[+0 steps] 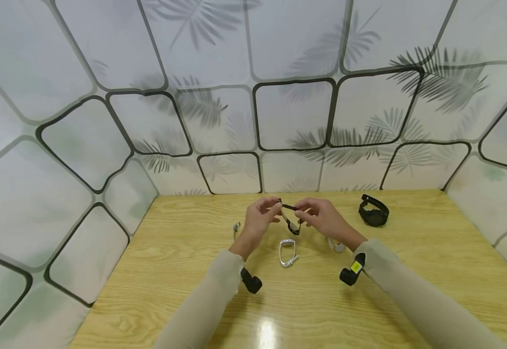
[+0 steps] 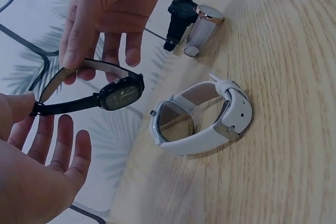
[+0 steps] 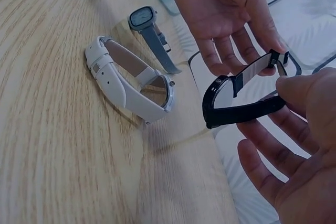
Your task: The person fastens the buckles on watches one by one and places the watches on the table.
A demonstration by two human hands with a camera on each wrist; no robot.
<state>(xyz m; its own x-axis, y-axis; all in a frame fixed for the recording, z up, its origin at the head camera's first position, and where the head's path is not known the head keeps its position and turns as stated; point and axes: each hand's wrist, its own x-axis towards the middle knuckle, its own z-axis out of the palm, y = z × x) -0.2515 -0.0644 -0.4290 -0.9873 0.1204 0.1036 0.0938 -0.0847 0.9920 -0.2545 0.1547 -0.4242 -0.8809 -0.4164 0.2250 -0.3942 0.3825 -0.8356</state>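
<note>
A wristwatch with a black strap and dark rectangular face (image 2: pixel 123 94) hangs between both hands, raised off the table. My left hand (image 1: pixel 259 219) pinches one strap near the buckle end, its other fingers spread loosely. Thumb and finger of my right hand (image 1: pixel 324 216) pinch the other strap. The two straps bow into a loop, with the case at the bottom; in the right wrist view the black strap (image 3: pixel 247 111) shows its lighter lining. Just below the hands, a white watch (image 1: pixel 287 253) rests on its side, its strap buckled in a loop.
A chunky black watch (image 1: pixel 374 213) stands at the back right of the wooden table (image 1: pixel 179 281). Near my right wrist lies a white-strapped watch (image 1: pixel 337 246), partly hidden by the arm. Left of my left hand is a grey-blue watch (image 3: pixel 152 32). Patterned cloth (image 1: pixel 292 116) walls the table's back.
</note>
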